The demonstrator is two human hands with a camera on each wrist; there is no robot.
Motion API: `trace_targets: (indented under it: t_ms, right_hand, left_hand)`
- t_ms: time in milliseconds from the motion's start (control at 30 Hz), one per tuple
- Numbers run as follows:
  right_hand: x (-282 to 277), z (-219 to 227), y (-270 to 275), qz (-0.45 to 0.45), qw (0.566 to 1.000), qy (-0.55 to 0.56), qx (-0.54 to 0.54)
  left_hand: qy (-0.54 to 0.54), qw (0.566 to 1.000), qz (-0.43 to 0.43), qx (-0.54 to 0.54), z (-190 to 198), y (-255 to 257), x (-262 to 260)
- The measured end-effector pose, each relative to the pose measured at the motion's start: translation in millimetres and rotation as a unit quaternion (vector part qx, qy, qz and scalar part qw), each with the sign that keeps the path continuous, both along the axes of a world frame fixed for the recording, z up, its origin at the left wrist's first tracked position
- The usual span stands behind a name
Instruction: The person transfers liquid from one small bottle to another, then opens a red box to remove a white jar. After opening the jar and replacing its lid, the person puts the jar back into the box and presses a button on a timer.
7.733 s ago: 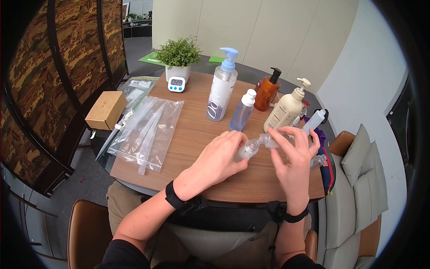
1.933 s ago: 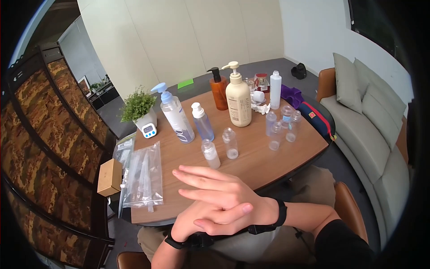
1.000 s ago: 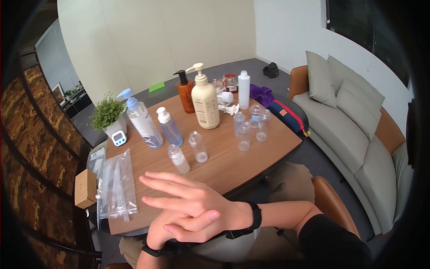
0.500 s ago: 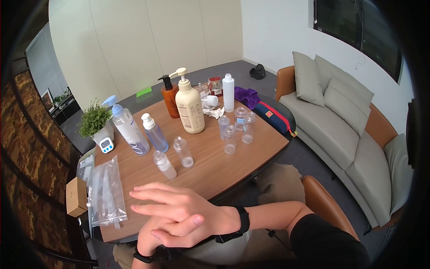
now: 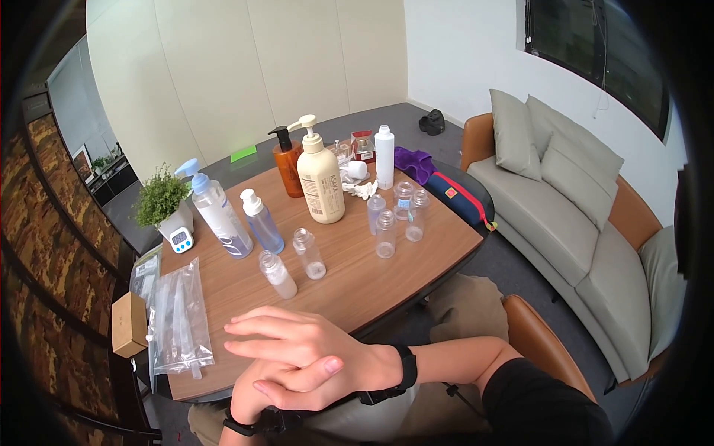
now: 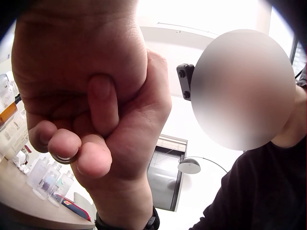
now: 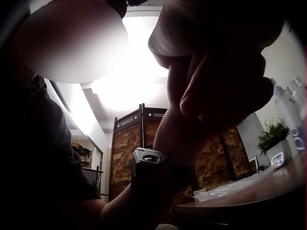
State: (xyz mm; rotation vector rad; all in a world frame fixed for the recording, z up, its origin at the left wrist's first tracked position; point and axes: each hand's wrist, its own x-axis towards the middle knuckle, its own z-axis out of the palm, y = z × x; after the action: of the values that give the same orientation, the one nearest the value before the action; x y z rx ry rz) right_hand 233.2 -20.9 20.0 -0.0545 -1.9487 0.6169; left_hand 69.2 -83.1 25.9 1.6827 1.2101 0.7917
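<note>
At the table's near edge in the head view, my right hand (image 5: 327, 353) lies across my left hand (image 5: 249, 390). The right fingers stretch leftward, loosely spread, and the right hand covers much of the left. In the left wrist view several fingertips and a thumb overlap at close range; which hand each belongs to is unclear. Neither hand holds a bottle. Just beyond them stand a small clear bottle with whitish contents (image 5: 278, 276) and another small open bottle (image 5: 309, 255) with a little at its bottom. The right wrist view shows the hands dark and joined.
Pump bottles in clear (image 5: 221, 217), blue (image 5: 263, 224), cream (image 5: 321, 186) and amber (image 5: 287, 169) stand farther back. Several small open bottles (image 5: 385, 238) are at the right, near a dark pouch (image 5: 455, 199). A plastic bag (image 5: 181, 323), box (image 5: 129, 325), timer (image 5: 181, 240) and plant (image 5: 161, 197) are leftward.
Earliest, both hands held small bottles over the table; these now stand upright and the hands lie together. Over the last second the hands have barely moved, while the head view has shifted.
</note>
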Motion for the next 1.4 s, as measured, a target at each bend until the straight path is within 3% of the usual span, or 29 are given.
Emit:
trace_targets:
  t_ms: [300,367,400,667,700,733,833,867,1000,1100,1400]
  right_hand:
    - [2.1,3.4,-0.8,-0.002,1.000,-0.010,-0.003]
    - [3.3,3.1,0.8,0.001,1.000,-0.019,0.001]
    - [3.8,4.2,1.8,-0.001,1.000,-0.027,0.006]
    - [26.9,48.4,22.7,-0.065,0.982,-0.113,0.138]
    - [34.3,56.9,30.7,-0.079,0.980,-0.110,0.145]
    - [45.1,73.5,50.4,-0.157,0.976,-0.067,0.138]
    - [44.0,91.7,83.5,-0.336,0.941,-0.005,0.034]
    - [42.1,98.9,101.5,-0.354,0.935,0.001,0.009]
    - [63.4,82.7,203.0,-0.458,0.882,-0.099,-0.037]
    - [76.9,52.4,262.4,-0.442,0.880,-0.130,-0.113]
    - [62.0,52.4,271.2,-0.397,0.898,-0.144,-0.122]
  left_hand:
    - [0.000,0.999,-0.011,0.040,-7.6,4.8,-0.9]
    - [0.039,0.984,-0.094,0.146,-21.2,11.8,-7.9]
    - [0.039,0.984,-0.087,0.149,-19.3,10.7,-9.2]
    - [0.003,0.979,-0.054,0.196,45.8,20.3,7.8]
    - [0.067,0.989,-0.035,0.130,54.1,25.8,-1.0]
    - [0.122,0.990,0.000,0.063,59.4,22.4,-20.3]
    - [0.059,0.991,0.070,0.095,67.1,20.0,-41.8]
    - [0.030,0.989,0.094,0.110,68.1,19.9,-45.5]
    - [0.050,0.969,0.168,0.174,61.5,23.2,-71.7]
    - [0.051,0.966,0.192,0.169,62.4,15.3,-90.2]
    - [0.029,0.967,0.202,0.155,72.7,-10.9,-117.1]
